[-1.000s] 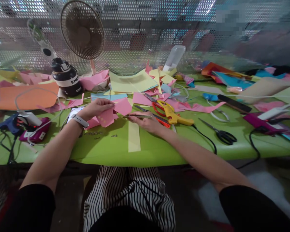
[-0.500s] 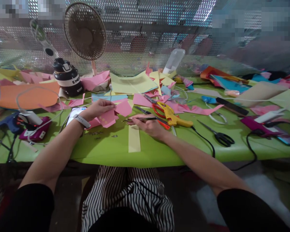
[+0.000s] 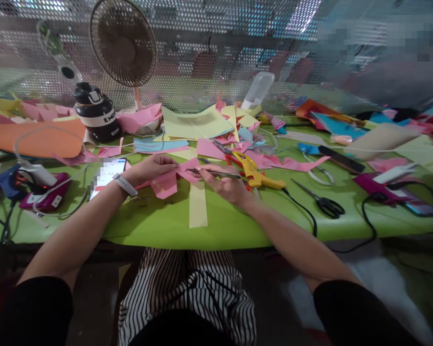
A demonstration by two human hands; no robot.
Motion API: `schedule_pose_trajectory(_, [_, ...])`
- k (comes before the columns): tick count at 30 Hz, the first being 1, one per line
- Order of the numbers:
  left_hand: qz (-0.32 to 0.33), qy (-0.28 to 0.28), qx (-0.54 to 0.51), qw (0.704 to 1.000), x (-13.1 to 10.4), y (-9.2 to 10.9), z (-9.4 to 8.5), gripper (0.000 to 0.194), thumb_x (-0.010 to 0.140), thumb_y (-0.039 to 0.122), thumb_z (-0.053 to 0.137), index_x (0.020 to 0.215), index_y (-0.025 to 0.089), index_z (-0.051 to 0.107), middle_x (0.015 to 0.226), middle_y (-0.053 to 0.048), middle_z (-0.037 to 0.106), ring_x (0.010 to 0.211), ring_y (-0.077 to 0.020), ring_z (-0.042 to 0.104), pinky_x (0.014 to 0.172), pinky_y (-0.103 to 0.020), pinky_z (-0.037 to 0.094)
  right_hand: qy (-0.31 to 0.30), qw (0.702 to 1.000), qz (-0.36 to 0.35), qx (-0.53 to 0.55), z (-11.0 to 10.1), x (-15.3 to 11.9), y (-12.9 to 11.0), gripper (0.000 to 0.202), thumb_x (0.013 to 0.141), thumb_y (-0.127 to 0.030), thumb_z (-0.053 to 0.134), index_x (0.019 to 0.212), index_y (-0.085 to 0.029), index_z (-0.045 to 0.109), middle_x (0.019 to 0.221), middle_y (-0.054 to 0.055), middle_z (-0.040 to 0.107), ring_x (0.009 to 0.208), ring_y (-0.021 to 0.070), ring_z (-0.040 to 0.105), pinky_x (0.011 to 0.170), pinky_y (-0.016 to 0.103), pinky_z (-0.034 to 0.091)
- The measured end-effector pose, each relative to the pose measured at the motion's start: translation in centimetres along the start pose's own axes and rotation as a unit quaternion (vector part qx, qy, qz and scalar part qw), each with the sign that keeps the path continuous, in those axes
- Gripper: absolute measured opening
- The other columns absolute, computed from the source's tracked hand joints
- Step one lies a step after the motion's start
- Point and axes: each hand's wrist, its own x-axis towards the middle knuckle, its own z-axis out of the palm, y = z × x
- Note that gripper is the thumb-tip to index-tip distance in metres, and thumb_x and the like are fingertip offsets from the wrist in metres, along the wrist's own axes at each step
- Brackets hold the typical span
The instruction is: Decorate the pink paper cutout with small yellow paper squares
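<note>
My left hand (image 3: 158,166), a white watch band on its wrist, pinches a folded pink paper piece (image 3: 165,185) above the green table. Small yellowish marks show on that paper. Slim dark tweezers (image 3: 220,173) lie in the closed fingers of my right hand (image 3: 225,185). Their tip touches or hovers just over the right flap of the pink paper; which of the two I cannot tell. Beneath the hands, a pale yellow strip (image 3: 198,206) lies on the tabletop. Tiny bits (image 3: 141,199), too small to name, are scattered left of it.
A yellow glue gun (image 3: 256,175) and red-handled scissors lie right of my right hand. Farther right are black scissors (image 3: 328,204) and a magenta power strip (image 3: 382,187). A phone (image 3: 108,175) lies by my left wrist; a black bottle (image 3: 99,117) and fan (image 3: 124,45) stand behind.
My right hand has moved up and slightly left, bringing the tweezers' tip to the pink paper. My left hand has shifted slightly right and down. The view has shifted slightly.
</note>
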Motion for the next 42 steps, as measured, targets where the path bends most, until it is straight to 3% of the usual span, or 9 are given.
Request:
schedule_pose_trajectory(7, [-0.053, -0.017, -0.107, 0.993, -0.2, -0.1, 0.5, 0.018, 0.084, 0.034, 0.072, 0.082, 0.016, 0.074, 0.072, -0.004, 0.07, 0.056, -0.0088, 0.056, 0.048, -0.019, 0.043, -0.003, 1.0, 0.0, 0.002, 0.1, -0.2, 0.3, 0.03, 0.093, -0.046, 0.059, 0.101, -0.023, 0.076, 0.098, 0.007, 0.079, 0.085, 0.0218, 0.076, 0.079, 0.038, 0.064])
schedule_pose_trajectory(12, [-0.071, -0.003, -0.132, 0.989, -0.1, -0.2, 0.6, 0.017, 0.083, 0.032, 0.073, 0.078, 0.016, 0.072, 0.063, -0.001, 0.064, 0.049, -0.0066, 0.05, 0.043, -0.017, 0.037, 0.015, 0.995, 0.038, 0.091, 0.0, 0.1, 0.4, 0.031, 0.089, -0.05, 0.064, 0.098, -0.022, 0.075, 0.096, 0.006, 0.079, 0.087, 0.0231, 0.076, 0.083, 0.04, 0.065])
schedule_pose_trajectory(15, [-0.063, -0.001, -0.138, 0.988, -0.1, -0.1, 0.6, 0.019, 0.084, 0.032, 0.074, 0.075, 0.015, 0.071, 0.055, 0.001, 0.057, 0.044, -0.0056, 0.044, 0.041, -0.018, 0.033, 0.036, 0.975, 0.096, 0.197, -0.1, 0.3, 0.7, 0.034, 0.086, -0.053, 0.066, 0.097, -0.021, 0.072, 0.09, 0.006, 0.078, 0.085, 0.0239, 0.077, 0.083, 0.041, 0.065])
schedule_pose_trajectory(18, [-0.058, 0.001, -0.151, 0.987, -0.1, 0.0, 0.5, 0.018, 0.085, 0.031, 0.073, 0.077, 0.015, 0.071, 0.057, 0.0, 0.06, 0.047, -0.0058, 0.047, 0.044, -0.018, 0.036, 0.061, 0.941, 0.173, 0.284, -0.1, 0.5, 0.8, 0.039, 0.079, -0.056, 0.073, 0.092, -0.019, 0.068, 0.083, 0.005, 0.078, 0.078, 0.0236, 0.077, 0.075, 0.038, 0.066])
schedule_pose_trajectory(23, [-0.055, 0.017, -0.17, 0.984, -0.1, 0.2, 0.5, 0.013, 0.087, 0.024, 0.071, 0.083, 0.012, 0.072, 0.063, 0.0, 0.063, 0.05, -0.0048, 0.049, 0.046, -0.016, 0.037, 0.085, 0.9, 0.257, 0.341, 0.0, 0.7, 0.7, 0.041, 0.068, -0.053, 0.081, 0.084, -0.017, 0.067, 0.071, 0.004, 0.076, 0.068, 0.0226, 0.077, 0.062, 0.031, 0.066])
schedule_pose_trajectory(30, [-0.078, 0.038, -0.188, 0.978, -0.1, 0.5, 1.0, 0.012, 0.089, 0.019, 0.067, 0.084, 0.011, 0.073, 0.061, 0.0, 0.063, 0.047, -0.0043, 0.047, 0.044, -0.016, 0.035, 0.078, 0.897, 0.254, 0.354, 0.1, 0.8, 0.6, 0.037, 0.071, -0.047, 0.081, 0.088, -0.018, 0.064, 0.07, 0.003, 0.076, 0.068, 0.0212, 0.077, 0.058, 0.027, 0.064])
schedule_pose_trajectory(42, [-0.074, 0.021, -0.2, 0.977, -0.3, 0.8, 1.4, 0.014, 0.09, 0.02, 0.066, 0.083, 0.01, 0.072, 0.053, 0.002, 0.058, 0.042, -0.0036, 0.043, 0.042, -0.016, 0.034, 0.08, 0.896, 0.234, 0.369, 0.5, 0.6, 1.1, 0.039, 0.07, -0.048, 0.082, 0.09, -0.018, 0.065, 0.071, 0.002, 0.076, 0.067, 0.0226, 0.077, 0.067, 0.037, 0.067])
